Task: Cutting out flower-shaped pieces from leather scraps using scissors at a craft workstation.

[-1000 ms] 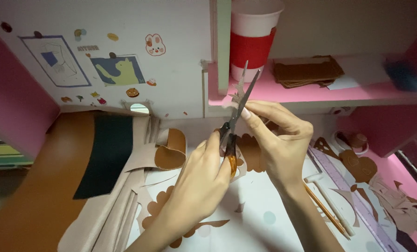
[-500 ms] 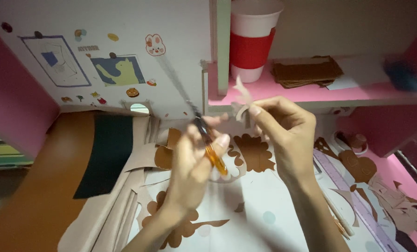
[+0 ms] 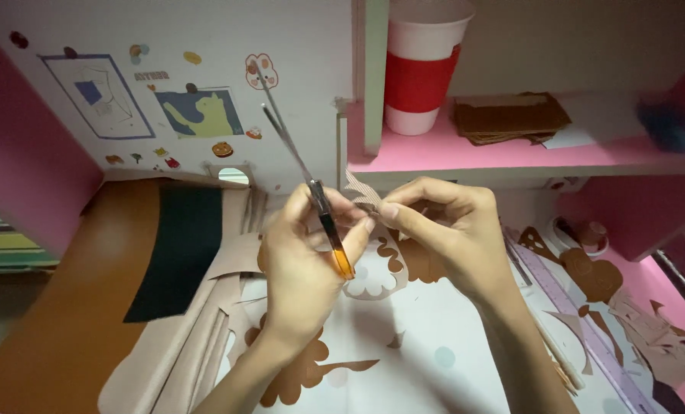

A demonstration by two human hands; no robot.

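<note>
Head view: a person at a cluttered pink craft desk, both hands raised over a white sheet strewn with brown cut-outs.
Left hand [image 3: 300, 253]: closed around orange-handled scissors [image 3: 312, 188], blades angled up and to the left, tips against the white wall panel; whether the blades are apart cannot be told.
Right hand [image 3: 450, 230]: thumb and forefinger pinched on a small pale paper scrap [image 3: 360, 192], the other fingers curled.
Scrap's position: held in the air between the two hands, just beside the scissor handle, above the cut-outs.
Handling: the scrap looks thin, very light and limp, likely to bend or tear under a hard pinch; best taken at an edge, close to the cut line, with fingertips only.
Surroundings: a red-and-white cup [image 3: 421, 65] and a stack of brown card [image 3: 511, 116] on the pink shelf [image 3: 511, 157]; a ruler [image 3: 580, 322] to the right.
</note>
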